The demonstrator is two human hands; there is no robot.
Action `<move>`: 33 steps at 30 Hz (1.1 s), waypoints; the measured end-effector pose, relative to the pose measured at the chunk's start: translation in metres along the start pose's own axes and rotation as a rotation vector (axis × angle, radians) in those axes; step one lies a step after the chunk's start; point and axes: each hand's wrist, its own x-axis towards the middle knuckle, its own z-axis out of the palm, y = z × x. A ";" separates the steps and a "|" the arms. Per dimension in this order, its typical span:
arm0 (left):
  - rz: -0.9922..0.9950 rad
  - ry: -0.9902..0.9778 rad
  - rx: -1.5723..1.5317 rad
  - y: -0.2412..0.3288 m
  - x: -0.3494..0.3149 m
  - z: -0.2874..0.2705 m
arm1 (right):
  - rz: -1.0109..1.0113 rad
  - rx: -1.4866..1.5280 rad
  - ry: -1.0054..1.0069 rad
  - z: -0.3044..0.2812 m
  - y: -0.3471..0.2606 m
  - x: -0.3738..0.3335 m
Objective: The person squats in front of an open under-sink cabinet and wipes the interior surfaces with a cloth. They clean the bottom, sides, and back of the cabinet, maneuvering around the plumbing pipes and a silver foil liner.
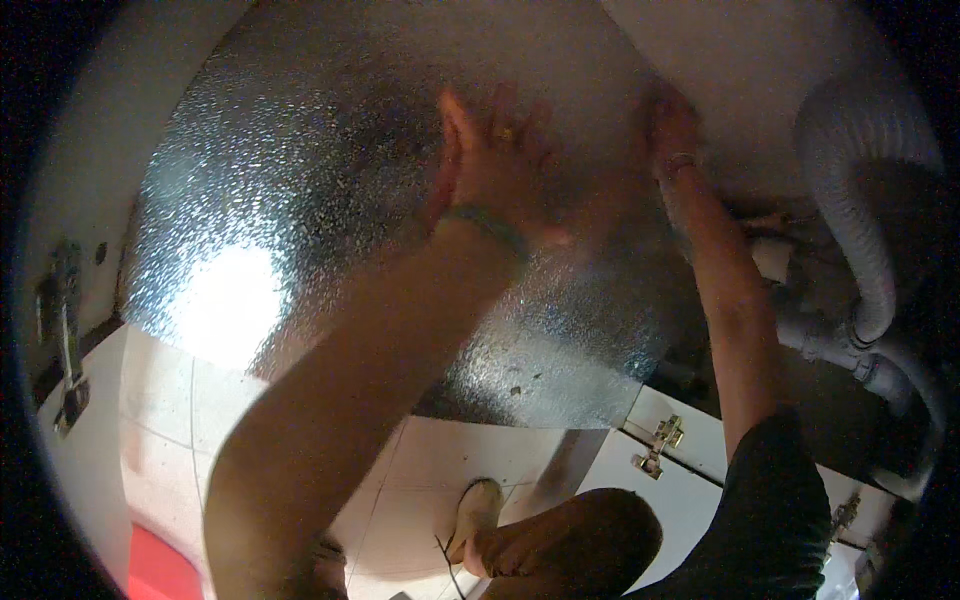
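Note:
A shiny silver foil sheet (330,170) with a pebbled texture covers the surface before me and curves down toward the tiled floor. My left hand (490,165) lies against it, fingers spread apart, with nothing held. There is a green band on that wrist. Farther right, my right hand (672,130) reaches the sheet's right side beside a pale wall. Its fingers are dim and smeared, so whether they press or pinch the edge does not show. A thin band circles the right wrist.
At the right, a grey corrugated drain hose (855,210) joins a pipe (835,350). A cabinet door hinge (660,447) sits at lower right, another hinge (70,360) at far left. Below are the tiled floor (440,460), my foot (478,515) and a red object (160,565).

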 end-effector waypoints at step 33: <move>-0.047 -0.229 -0.100 0.020 0.020 -0.050 | 0.151 0.050 -0.180 -0.023 0.003 -0.011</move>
